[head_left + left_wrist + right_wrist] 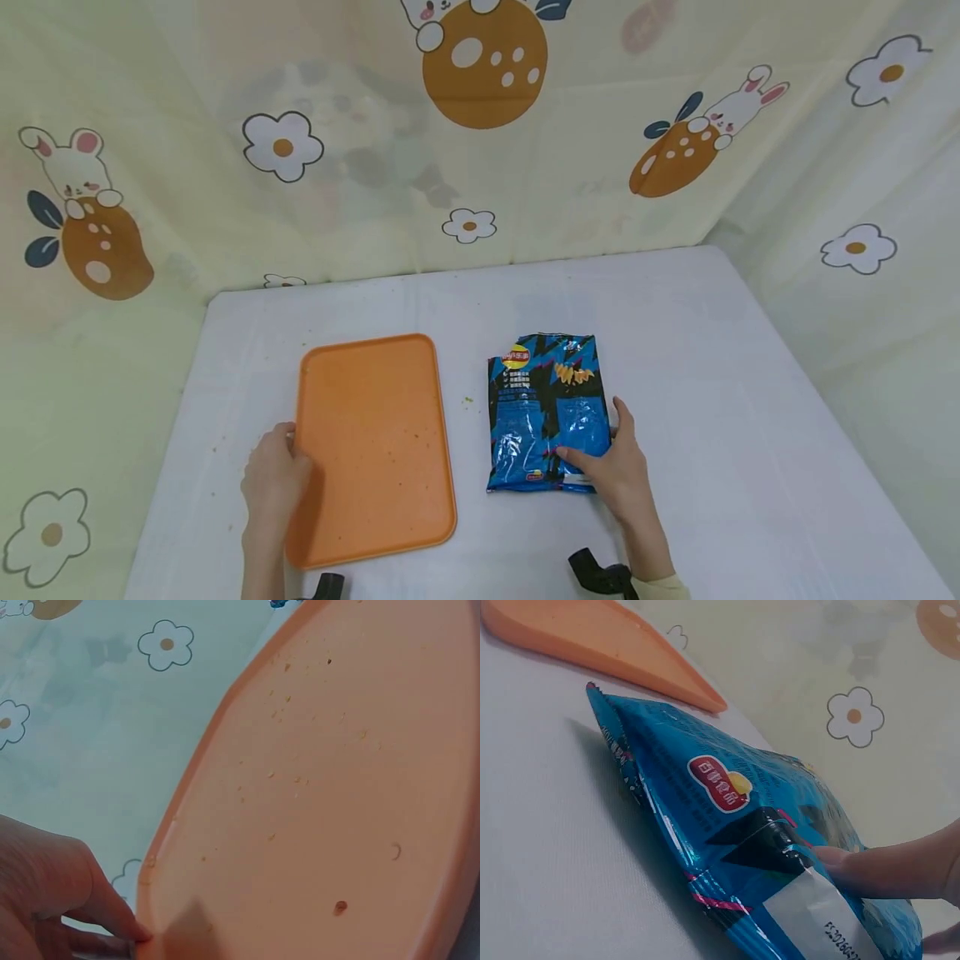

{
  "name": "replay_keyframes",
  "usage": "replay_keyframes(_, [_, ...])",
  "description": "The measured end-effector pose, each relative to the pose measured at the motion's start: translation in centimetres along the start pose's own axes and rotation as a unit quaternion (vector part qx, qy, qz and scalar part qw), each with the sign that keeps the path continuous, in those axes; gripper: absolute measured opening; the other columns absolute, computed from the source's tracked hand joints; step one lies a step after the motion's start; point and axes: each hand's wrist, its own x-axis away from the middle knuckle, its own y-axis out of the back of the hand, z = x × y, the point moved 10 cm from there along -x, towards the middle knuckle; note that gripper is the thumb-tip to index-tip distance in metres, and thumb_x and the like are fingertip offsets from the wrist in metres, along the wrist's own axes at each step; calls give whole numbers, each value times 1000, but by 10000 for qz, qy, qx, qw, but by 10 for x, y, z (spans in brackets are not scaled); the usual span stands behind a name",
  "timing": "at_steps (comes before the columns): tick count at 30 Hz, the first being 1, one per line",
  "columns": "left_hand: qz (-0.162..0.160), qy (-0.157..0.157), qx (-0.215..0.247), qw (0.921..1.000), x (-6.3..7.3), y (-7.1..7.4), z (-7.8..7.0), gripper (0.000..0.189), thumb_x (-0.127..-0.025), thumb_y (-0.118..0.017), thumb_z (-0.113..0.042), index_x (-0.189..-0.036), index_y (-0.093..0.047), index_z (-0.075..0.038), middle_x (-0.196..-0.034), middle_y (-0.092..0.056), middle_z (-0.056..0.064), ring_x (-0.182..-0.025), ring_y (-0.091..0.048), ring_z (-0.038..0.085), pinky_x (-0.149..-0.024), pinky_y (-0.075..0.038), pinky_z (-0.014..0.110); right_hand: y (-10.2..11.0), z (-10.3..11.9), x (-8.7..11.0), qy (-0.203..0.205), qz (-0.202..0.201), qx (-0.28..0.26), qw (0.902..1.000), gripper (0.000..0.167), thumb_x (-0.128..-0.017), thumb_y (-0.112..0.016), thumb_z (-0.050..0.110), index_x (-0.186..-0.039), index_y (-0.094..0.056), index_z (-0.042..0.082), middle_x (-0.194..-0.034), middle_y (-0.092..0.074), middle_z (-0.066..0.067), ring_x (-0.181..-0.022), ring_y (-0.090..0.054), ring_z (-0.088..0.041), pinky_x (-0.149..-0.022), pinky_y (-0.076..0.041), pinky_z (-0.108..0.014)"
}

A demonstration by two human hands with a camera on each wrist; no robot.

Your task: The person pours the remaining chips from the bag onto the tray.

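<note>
White tabletop, printed cloth behind
Rabbits and outlined flowers dot the cloth; crumbs speckle the tabletop.

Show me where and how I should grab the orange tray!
I'd probably pinch the long left rim, coming from the left. The orange tray is broad and shallow, but that raised rim gives you something to hold. The left hand grips there.

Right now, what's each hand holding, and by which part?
Left hand: orange tray, by its left edge. Right hand: blue bag, by its lower right side.
</note>
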Motion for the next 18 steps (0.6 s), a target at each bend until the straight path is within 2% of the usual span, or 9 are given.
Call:
replay_keyframes(2, [-42, -11, -14, 10000, 0, 1, 0, 44, -95, -47, 0, -137, -51, 14, -119, -62, 37, -103, -63, 51, -82, -52, 61, 0, -4, 0, -122, 21, -49, 9999, 108, -87, -82, 28, -161, -9, -3, -152, -37, -40, -133, -45, -57, -103, -44, -65])
replay_keyframes(7, [-37, 29, -1, 10000, 0, 1, 1, 44, -94, -48, 1, -137, -51, 14, -119, -62, 36, -103, -63, 51, -81, -52, 61, 1, -7, 1, -305, 93, 145, 9994, 92, -89, -79, 32, -150, -31, -17, -147, -43, -41, -129, -47, -54, -104, -45, -63])
replay_keyframes(12, [2, 22, 16, 10000, 1, -1, 2, 45, -94, -47, 1, -137, -51, 13, -119, -62, 36, -103, -63, 51, -82, -52, 61, 0, -9, 2, -463, 95, 165, 9987, 85, -90, -78, 33, -144, -39, -20, -140, -50, -41, -123, -53, -52, -102, -48, -61])
replay_keyframes(18, [-57, -51, -3, 10000, 0, -1, 1, 44, -95, -47, 0, -136, -51, 13, -116, -62, 36, -100, -64, 50, -80, -53, 60, 1, -4, 5, -108, 25, 21, 9999, 76, -92, -77, 28, -144, -43, -16, -137, -55, -38, -121, -58, -49, -101, -50, -59])
